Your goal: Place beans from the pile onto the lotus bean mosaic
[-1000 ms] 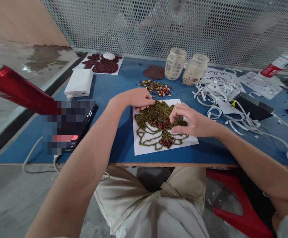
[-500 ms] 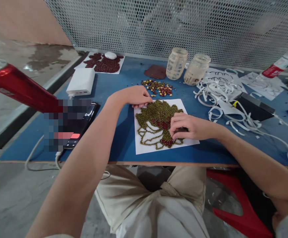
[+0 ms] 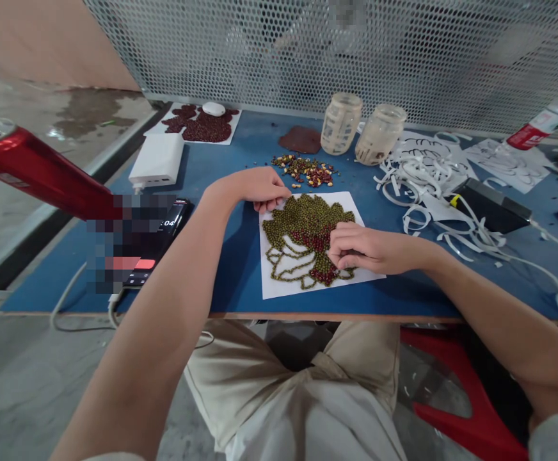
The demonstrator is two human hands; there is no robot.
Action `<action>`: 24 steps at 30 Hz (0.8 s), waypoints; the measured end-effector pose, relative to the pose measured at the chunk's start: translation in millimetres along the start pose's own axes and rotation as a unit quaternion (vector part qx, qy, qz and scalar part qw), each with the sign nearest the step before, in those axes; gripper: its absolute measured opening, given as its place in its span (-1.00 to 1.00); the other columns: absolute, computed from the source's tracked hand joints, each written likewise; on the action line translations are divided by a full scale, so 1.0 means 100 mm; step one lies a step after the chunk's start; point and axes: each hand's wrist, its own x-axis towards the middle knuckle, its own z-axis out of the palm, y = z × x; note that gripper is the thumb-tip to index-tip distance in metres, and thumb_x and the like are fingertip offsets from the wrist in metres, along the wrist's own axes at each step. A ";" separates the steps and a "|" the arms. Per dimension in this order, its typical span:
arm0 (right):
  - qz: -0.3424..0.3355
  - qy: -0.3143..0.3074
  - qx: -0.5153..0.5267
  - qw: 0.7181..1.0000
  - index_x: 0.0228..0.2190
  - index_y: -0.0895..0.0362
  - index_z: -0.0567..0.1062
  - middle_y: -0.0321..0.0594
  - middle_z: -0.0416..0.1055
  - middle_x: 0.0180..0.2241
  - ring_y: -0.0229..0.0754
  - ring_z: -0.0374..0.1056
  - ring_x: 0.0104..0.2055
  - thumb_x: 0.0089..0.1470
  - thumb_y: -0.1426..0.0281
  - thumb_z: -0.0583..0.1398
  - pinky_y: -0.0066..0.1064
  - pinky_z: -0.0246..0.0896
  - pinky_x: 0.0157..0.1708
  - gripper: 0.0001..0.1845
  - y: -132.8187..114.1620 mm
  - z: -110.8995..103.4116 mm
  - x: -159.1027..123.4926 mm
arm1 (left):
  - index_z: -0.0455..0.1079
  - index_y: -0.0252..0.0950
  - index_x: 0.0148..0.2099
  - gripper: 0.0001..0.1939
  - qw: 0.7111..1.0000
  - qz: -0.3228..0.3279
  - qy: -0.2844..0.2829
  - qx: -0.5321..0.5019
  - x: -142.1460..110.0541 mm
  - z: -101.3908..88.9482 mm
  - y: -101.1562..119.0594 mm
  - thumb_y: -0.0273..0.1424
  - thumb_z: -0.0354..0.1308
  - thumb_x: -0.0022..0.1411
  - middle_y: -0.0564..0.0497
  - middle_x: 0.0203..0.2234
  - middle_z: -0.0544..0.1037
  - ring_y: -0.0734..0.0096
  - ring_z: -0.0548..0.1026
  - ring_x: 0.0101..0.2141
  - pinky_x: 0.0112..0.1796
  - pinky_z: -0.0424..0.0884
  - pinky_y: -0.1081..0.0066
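Note:
A white paper sheet (image 3: 279, 285) lies on the blue table (image 3: 240, 282) in front of me, covered by a flower picture made of green and red beans (image 3: 302, 230). My left hand (image 3: 255, 187) rests curled on the sheet's upper left corner, fingertips pressing the paper. On the right side of the bean picture lies my right hand (image 3: 363, 248), its fingers drawn together in a pinch over the beans; what they grip is too small to see. A loose pile of mixed beans (image 3: 305, 169) sits just behind the sheet.
Two empty glass jars (image 3: 340, 123) (image 3: 379, 133) stand at the back. White paper strips (image 3: 423, 176) and a black box (image 3: 487, 203) lie right. At left are a phone (image 3: 157, 246), a white power bank (image 3: 158, 160), another bean picture (image 3: 197, 125) and a red can (image 3: 29, 169).
My right hand slid down and right across the bean picture, and its fingers closed from a raised spread into a low pinch. The left hand stayed on the corner.

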 end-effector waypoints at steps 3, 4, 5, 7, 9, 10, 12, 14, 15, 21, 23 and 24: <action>0.003 -0.012 0.002 1.000 -0.25 0.06 0.45 -0.16 0.45 -0.20 -0.04 0.21 -0.11 0.60 0.23 0.12 -0.15 0.09 0.02 -0.68 -0.01 -0.01 -0.01 | 0.50 -0.21 -0.48 -0.75 1.000 -0.006 0.000 -0.010 0.00 0.01 0.01 -0.24 0.28 0.20 -0.07 -0.57 0.59 0.32 0.53 -0.54 -0.39 0.42 0.28; 0.006 -0.016 0.003 1.000 -0.25 0.06 0.45 -0.16 0.44 -0.20 -0.03 0.21 -0.11 0.60 0.22 0.11 -0.15 0.10 0.02 -0.68 -0.01 -0.02 -0.02 | 0.50 -0.21 -0.49 -0.74 1.000 -0.004 0.003 -0.014 -0.01 0.02 0.02 -0.24 0.27 0.22 -0.07 -0.58 0.58 0.33 0.53 -0.54 -0.38 0.42 0.28; 0.008 -0.022 0.004 1.000 -0.25 0.05 0.44 -0.16 0.44 -0.21 -0.03 0.21 -0.11 0.61 0.22 0.11 -0.15 0.10 0.02 -0.68 -0.02 -0.03 -0.03 | 0.48 -0.22 -0.51 -0.71 1.000 -0.002 0.007 -0.017 -0.02 0.02 0.03 -0.23 0.26 0.23 -0.07 -0.58 0.57 0.33 0.52 -0.54 -0.37 0.43 0.27; 0.005 -0.031 0.009 0.999 -0.26 0.05 0.43 -0.17 0.43 -0.22 -0.04 0.22 -0.10 0.62 0.22 0.10 -0.16 0.12 0.02 -0.67 -0.04 -0.04 -0.03 | 0.45 -0.22 -0.54 -0.65 1.000 -0.001 0.014 -0.017 -0.03 0.03 0.06 -0.22 0.25 0.28 -0.07 -0.60 0.55 0.34 0.51 -0.54 -0.36 0.44 0.27; -0.010 -0.024 0.020 0.999 -0.25 0.05 0.43 -0.19 0.43 -0.23 -0.06 0.23 -0.11 0.62 0.22 0.09 -0.19 0.14 0.00 -0.66 -0.05 -0.05 -0.04 | 0.44 -0.22 -0.55 -0.61 1.000 -0.003 0.016 -0.016 -0.05 0.03 0.08 -0.21 0.24 0.31 -0.06 -0.61 0.54 0.35 0.51 -0.54 -0.35 0.44 0.27; -0.020 -0.010 0.026 0.999 -0.25 0.05 0.43 -0.19 0.43 -0.23 -0.07 0.24 -0.13 0.63 0.21 0.09 -0.20 0.15 -0.02 -0.66 -0.05 -0.05 -0.04 | 0.44 -0.21 -0.55 -0.59 1.000 -0.005 0.015 -0.016 -0.05 0.03 0.08 -0.20 0.24 0.33 -0.06 -0.61 0.54 0.35 0.50 -0.54 -0.36 0.43 0.28; -0.031 0.046 0.029 0.998 -0.25 0.05 0.43 -0.21 0.43 -0.24 -0.10 0.25 -0.17 0.61 0.18 0.12 -0.22 0.17 -0.06 -0.66 -0.03 -0.06 -0.05 | 0.44 -0.21 -0.55 -0.55 1.000 -0.007 0.013 -0.014 -0.06 0.03 0.09 -0.15 0.23 0.37 -0.06 -0.61 0.54 0.35 0.50 -0.55 -0.36 0.42 0.29; -0.011 0.138 0.016 0.990 -0.26 0.03 0.42 -0.22 0.42 -0.24 -0.12 0.25 -0.22 0.59 0.12 0.15 -0.22 0.19 -0.11 -0.65 0.01 -0.08 -0.06 | 0.45 -0.21 -0.55 -0.50 1.000 -0.006 0.022 0.007 -0.07 0.02 0.10 -0.08 0.21 0.40 -0.07 -0.61 0.56 0.35 0.50 -0.56 -0.36 0.42 0.28; 0.010 0.196 0.005 0.981 -0.27 0.02 0.42 -0.22 0.41 -0.25 -0.12 0.24 -0.24 0.57 0.09 0.16 -0.22 0.19 -0.14 -0.64 0.05 -0.11 -0.07 | 0.45 -0.21 -0.55 -0.47 0.999 -0.005 0.035 0.025 -0.07 0.01 0.10 -0.06 0.19 0.42 -0.07 -0.60 0.57 0.35 0.50 -0.56 -0.35 0.42 0.28; 0.158 0.474 -0.045 0.865 -0.29 -0.02 0.42 -0.31 0.27 -0.43 -0.14 0.15 -0.41 0.42 -0.05 0.26 -0.23 0.09 -0.36 -0.60 0.44 -0.33 -0.18 | 0.62 -0.23 -0.28 -0.65 0.954 0.003 0.252 0.165 0.01 0.04 0.08 -0.17 0.14 0.45 -0.15 -0.31 0.74 0.23 0.60 -0.29 -0.14 0.46 0.26; 0.196 0.496 -0.073 0.843 -0.32 -0.03 0.43 -0.31 0.29 -0.46 -0.14 0.18 -0.44 0.37 -0.02 0.30 -0.23 0.12 -0.37 -0.62 0.58 -0.41 -0.23 | 0.69 -0.19 -0.07 -0.69 0.935 0.003 0.301 0.186 0.04 0.07 0.06 -0.17 0.16 0.43 -0.15 -0.12 0.77 0.14 0.62 -0.14 -0.06 0.47 0.22; 0.217 0.500 -0.092 0.833 -0.34 -0.02 0.43 -0.30 0.32 -0.46 -0.14 0.21 -0.44 0.35 0.02 0.31 -0.22 0.15 -0.36 -0.64 0.64 -0.44 -0.25 | 0.69 -0.16 0.01 -0.68 0.933 0.000 0.308 0.188 0.05 0.08 0.05 -0.18 0.17 0.43 -0.14 -0.05 0.77 0.12 0.62 -0.10 -0.03 0.47 0.21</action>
